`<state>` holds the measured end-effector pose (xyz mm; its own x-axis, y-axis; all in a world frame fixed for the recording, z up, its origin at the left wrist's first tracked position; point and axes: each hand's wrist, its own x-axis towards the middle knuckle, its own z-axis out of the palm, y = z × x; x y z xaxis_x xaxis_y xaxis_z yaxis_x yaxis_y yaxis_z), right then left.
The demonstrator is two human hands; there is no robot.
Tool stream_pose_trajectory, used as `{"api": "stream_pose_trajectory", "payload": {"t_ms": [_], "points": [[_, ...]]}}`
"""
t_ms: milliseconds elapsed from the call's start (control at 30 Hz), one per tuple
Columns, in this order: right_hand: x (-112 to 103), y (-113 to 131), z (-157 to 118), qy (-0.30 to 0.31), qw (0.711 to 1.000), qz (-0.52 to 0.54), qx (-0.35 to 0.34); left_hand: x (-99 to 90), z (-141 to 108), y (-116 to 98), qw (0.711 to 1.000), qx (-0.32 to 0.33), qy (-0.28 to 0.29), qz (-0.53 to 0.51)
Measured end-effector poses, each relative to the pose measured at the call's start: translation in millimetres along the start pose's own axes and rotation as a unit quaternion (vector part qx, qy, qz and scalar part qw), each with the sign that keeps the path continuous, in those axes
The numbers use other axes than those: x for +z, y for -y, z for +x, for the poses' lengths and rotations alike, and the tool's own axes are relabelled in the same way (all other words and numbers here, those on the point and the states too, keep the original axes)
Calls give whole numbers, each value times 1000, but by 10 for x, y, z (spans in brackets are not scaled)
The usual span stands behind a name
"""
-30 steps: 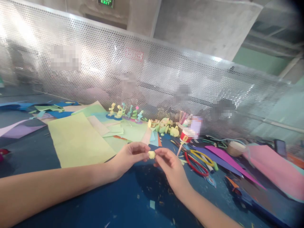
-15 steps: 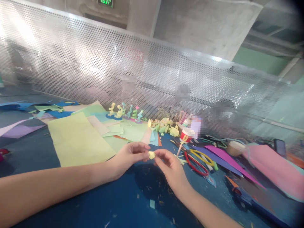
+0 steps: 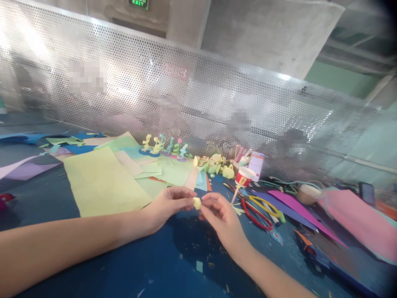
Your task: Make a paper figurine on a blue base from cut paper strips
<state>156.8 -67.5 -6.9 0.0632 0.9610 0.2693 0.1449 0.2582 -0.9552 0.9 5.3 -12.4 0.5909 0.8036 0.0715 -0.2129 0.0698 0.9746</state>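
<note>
Yellow paper piece: the small yellow paper piece (image 3: 197, 203) is up between the two hands, above the blue tabletop, a little below the middle of my view

Left hand: the left hand (image 3: 170, 203) has its fingers (image 3: 182, 204) pinched nearly together, thumb and forefinger keeping hold of the piece's left side

Right hand: the right hand (image 3: 223, 217) is half curled, thumb and forefinger only slightly apart at the piece's right edge; I can't tell whether they grip it or merely touch it

Under the hands: the bare blue tabletop (image 3: 124, 265) carries a pale square scrap (image 3: 199, 266) and a few smaller flecks

Beside the left forearm: a big yellow-green sheet (image 3: 104, 182) lies flat, overlapping other papers

Behind the hands: paper figures (image 3: 158, 145) stand in a row on round bases, and to their right sits a heap of yellow-green paper pieces (image 3: 215, 164)

Past the right hand: a red-and-white cup (image 3: 243, 178) is near an upright phone (image 3: 257, 163), with yellow handles (image 3: 265, 205) and red handles (image 3: 256, 220) lying in front

Far right: a magenta sheet (image 3: 297, 211) lies near a pink sheet (image 3: 356, 219)

Back: a perforated metal screen (image 3: 124, 74) runs along behind everything, a green exit sign (image 3: 138, 3) above it
</note>
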Motion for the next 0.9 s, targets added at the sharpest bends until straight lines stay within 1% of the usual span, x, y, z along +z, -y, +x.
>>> {"api": "stream_pose_trajectory", "payload": {"t_ms": [200, 467, 700, 900], "points": [[1, 9, 4, 14, 1000, 2, -12, 6, -12, -27, 1000, 0, 11, -13], [9, -1, 5, 7, 1000, -13, -20, 27, -27, -67, 999, -19, 20, -30], [2, -11, 22, -1, 1000, -2, -16, 17, -27, -48, 999, -5, 40, -19], [1, -16, 7, 2, 1000, 8, -9, 15, -22, -26, 999, -8, 34, -29]]}}
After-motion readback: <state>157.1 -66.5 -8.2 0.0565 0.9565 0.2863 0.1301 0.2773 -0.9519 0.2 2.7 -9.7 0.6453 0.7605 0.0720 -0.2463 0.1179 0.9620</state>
